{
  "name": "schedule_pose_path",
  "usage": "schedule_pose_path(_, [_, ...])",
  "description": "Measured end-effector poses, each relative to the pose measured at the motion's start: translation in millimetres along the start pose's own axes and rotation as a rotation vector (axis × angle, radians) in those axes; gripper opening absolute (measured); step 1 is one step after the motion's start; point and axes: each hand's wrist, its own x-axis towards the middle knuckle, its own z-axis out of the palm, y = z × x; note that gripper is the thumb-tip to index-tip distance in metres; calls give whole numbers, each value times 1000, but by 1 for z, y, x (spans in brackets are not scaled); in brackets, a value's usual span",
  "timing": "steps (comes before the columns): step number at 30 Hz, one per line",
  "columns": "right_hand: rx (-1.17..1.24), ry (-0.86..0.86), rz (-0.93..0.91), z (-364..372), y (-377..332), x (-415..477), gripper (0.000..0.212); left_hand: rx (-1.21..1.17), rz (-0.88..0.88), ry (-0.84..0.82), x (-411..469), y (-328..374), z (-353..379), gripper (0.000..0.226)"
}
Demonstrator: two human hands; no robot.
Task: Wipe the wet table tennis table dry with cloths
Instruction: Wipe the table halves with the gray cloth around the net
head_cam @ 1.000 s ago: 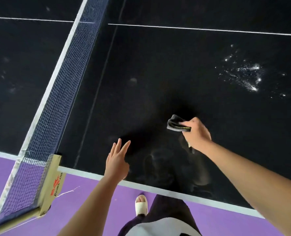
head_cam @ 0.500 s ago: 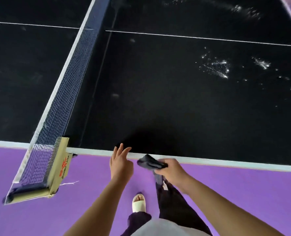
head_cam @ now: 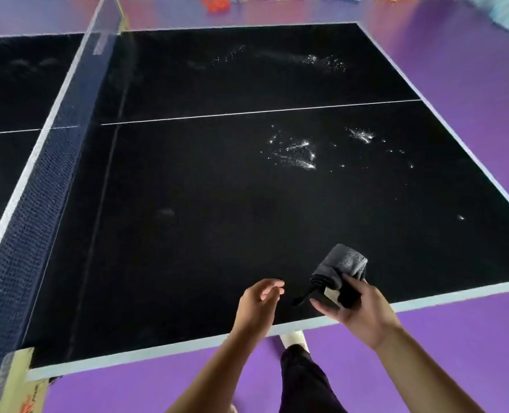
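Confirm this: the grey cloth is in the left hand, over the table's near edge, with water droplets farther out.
Wrong hand. The head view shows the grey cloth gripped in the right hand; the left hand holds nothing. It is over the table's near edge, water droplets farther out.

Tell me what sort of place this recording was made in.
Most likely an indoor table tennis room or sports hall. A black table tennis table with white lines fills the view, a net stretches across it, and purple flooring surrounds it. The right hand holds a dark cloth.
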Motion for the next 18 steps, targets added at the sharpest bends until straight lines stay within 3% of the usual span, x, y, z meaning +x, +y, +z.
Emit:
schedule_pose_path(4, [-25,-16,92,5,-57,54,32,158,-72,298,71,22,-3,29])
schedule_pose_path(8, [-413,82,-20,27,-131,119,25,341,-121,453,150,46,-9,35])
schedule_pose_path(12, [-765,121,-250,65,-211,197,25,473,-310,589,210,65,-25,55])
schedule_pose_path(16, [-1274,131,-581,134,-272,276,10,527,-356,736,247,57,-25,59])
schedule_pose_path(18, [-1537,158,-747,176,-294,314,19,588,-404,770,260,43,-17,63])
